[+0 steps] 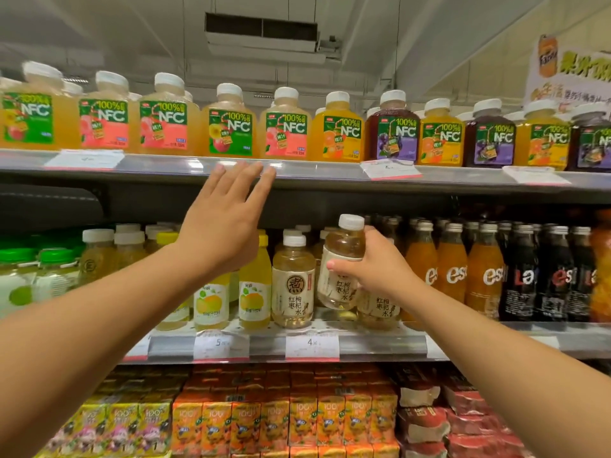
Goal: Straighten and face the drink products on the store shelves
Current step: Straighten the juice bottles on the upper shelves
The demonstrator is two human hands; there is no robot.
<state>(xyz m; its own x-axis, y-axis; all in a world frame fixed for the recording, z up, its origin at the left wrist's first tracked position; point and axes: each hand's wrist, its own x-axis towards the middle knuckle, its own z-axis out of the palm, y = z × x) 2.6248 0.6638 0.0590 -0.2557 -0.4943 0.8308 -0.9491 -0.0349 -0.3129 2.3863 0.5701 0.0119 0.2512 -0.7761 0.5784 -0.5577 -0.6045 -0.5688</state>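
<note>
Head view: right hand [373,264] grips tea bottle [342,259], tilted left, lifted above its row; left hand [221,223] open-fingered, reaching toward upper shelf edge [330,171].

A pale, white-capped tea bottle [342,262] was tilted, lifted above the middle shelf [380,345], just beside an upright matching bottle [293,282] facing front.
</note>
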